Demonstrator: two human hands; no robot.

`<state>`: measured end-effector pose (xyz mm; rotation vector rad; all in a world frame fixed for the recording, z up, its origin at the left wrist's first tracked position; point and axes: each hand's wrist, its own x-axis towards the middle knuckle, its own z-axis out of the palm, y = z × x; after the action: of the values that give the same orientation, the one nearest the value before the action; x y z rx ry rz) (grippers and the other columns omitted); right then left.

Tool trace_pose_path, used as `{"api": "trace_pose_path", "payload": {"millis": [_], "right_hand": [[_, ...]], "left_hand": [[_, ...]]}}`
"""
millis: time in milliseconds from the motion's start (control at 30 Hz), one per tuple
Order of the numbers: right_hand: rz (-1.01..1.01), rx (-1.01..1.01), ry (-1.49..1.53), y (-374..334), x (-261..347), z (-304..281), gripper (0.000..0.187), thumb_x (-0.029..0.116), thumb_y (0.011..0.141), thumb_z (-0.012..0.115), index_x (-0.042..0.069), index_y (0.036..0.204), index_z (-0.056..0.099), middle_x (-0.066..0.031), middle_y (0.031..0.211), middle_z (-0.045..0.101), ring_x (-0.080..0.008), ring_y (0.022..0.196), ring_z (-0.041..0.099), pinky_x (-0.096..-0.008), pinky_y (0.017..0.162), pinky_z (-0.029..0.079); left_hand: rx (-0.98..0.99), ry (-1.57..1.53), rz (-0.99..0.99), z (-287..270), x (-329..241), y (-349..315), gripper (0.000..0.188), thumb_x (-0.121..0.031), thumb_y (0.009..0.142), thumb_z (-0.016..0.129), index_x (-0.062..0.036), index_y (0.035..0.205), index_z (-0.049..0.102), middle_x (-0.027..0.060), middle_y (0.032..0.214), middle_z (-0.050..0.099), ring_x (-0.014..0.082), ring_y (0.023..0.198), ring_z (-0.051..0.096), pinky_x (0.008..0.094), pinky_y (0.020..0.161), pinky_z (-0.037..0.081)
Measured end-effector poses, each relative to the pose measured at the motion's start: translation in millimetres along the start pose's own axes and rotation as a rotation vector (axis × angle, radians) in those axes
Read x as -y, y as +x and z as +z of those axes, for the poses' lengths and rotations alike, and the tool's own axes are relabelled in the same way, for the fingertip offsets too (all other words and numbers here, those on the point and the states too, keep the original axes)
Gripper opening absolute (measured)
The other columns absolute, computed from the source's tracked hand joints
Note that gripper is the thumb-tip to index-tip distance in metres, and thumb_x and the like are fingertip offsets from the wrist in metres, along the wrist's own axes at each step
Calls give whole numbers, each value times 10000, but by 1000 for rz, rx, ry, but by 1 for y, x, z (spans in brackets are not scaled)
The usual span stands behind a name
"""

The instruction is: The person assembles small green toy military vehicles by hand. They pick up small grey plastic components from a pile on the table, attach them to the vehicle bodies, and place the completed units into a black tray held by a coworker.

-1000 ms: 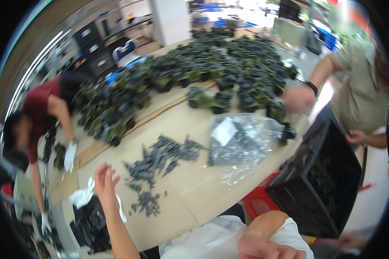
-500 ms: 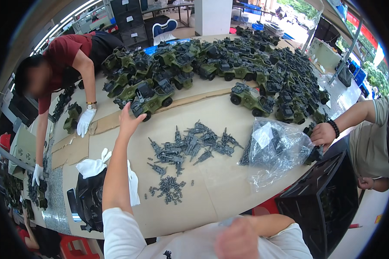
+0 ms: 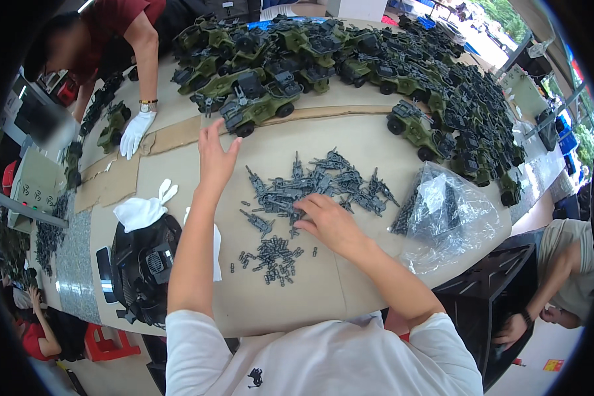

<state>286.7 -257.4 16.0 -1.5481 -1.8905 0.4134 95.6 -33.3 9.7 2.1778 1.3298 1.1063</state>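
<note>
My left hand (image 3: pixel 218 157) has its fingers spread just in front of a green and dark grey toy jeep (image 3: pixel 261 109), holding nothing that I can see. At the near edge of a pile of grey toy gun pieces (image 3: pixel 290 188), my right hand (image 3: pixel 331 226) reaches in with thumb and forefinger apart. Its fingertips touch or nearly touch the pieces, and part of the pile is hidden beneath it. Closer to me is a heap of small grey parts (image 3: pixel 270 259).
Many toy jeeps (image 3: pixel 376 59) crowd the table's far side. A clear plastic bag (image 3: pixel 442 218) of dark parts lies right, a black bag (image 3: pixel 145 257) and white glove (image 3: pixel 145 210) left. A co-worker's gloved hand (image 3: pixel 137 132) rests far left; another person's hand (image 3: pixel 511 330) is at a black crate (image 3: pixel 488 297).
My right hand has gone from near my chest to the gun pieces. My left hand stays open near the jeep. The right co-worker's hand has moved from the table edge down to the crate.
</note>
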Motion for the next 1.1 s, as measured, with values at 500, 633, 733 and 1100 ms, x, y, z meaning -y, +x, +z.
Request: {"api": "trace_pose_path", "payload": {"millis": [500, 633, 733, 1100], "right_hand": [[387, -120, 619, -17, 19, -18, 247, 115, 899, 690, -3, 1103, 615, -111, 1046, 669, -171, 907, 659, -302, 792, 529], [119, 226, 211, -57, 19, -24, 187, 97, 886, 677, 26, 1056, 640, -98, 1011, 631, -250, 897, 650, -334, 799, 538], [-182, 180, -141, -68, 1, -8, 199, 105, 880, 684, 34, 1061, 644, -75, 985, 626, -220, 903, 643, -315, 799, 537], [497, 78, 773, -68, 63, -22, 177, 49, 968, 586, 17, 1136, 541, -90, 1080, 664, -161, 1032, 643, -315, 894, 517]], "left_hand": [[387, -298, 164, -35, -82, -128, 375, -105, 940, 606, -23, 1293, 513, 108, 1010, 675, 220, 820, 614, 340, 761, 496], [481, -1039, -516, -60, -86, -173, 392, -101, 1021, 477, -52, 1401, 390, 85, 990, 634, 89, 732, 543, 241, 630, 479], [508, -1337, -692, -62, -92, -206, 463, -92, 1027, 439, -82, 1475, 323, 89, 1071, 567, 106, 750, 534, 259, 665, 476], [583, -1454, -727, -68, -118, -246, 548, -100, 1032, 415, -65, 1535, 201, 73, 1212, 526, 142, 960, 561, 325, 779, 519]]}}
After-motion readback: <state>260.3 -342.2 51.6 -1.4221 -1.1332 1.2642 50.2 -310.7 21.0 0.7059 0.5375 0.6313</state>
